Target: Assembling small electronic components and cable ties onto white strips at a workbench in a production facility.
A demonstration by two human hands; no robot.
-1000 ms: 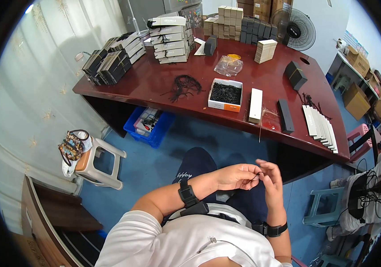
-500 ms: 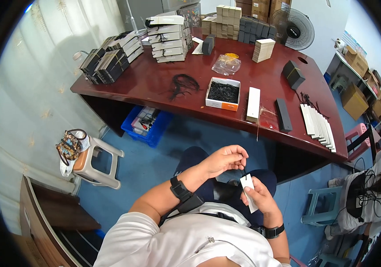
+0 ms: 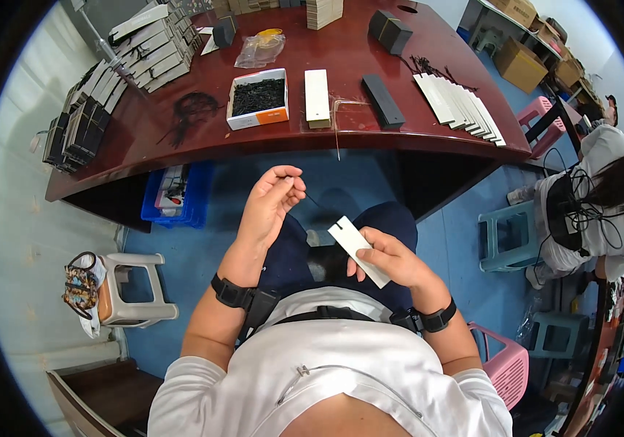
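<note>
Between the thumb and fingers of my right hand (image 3: 398, 261) is a white hang tag (image 3: 355, 244), a long narrow card tilted over my lap. A short black cord loop shows at its upper end. My left hand (image 3: 272, 200) is raised to the left of the tag with thumb and forefinger pinched together. From that pinch a thin black cord (image 3: 312, 199) runs down toward the tag; its far end is hard to make out. Ahead on the desk stands an open box (image 3: 272, 118) filled with black cords (image 3: 257, 96).
On the red-brown desk (image 3: 253, 142) lie a white tag stack (image 3: 317, 95), a black tag stack (image 3: 382, 102) and fanned corded white tags (image 3: 465, 109). Bundles (image 3: 151, 47) are piled at left. A blue crate (image 3: 199, 207) sits below. A person (image 3: 592, 197) sits at right.
My left hand has moved up and away from the tag, drawing the cord out between them. The right hand still holds the tag, now tilted more. The whole view has shifted.
</note>
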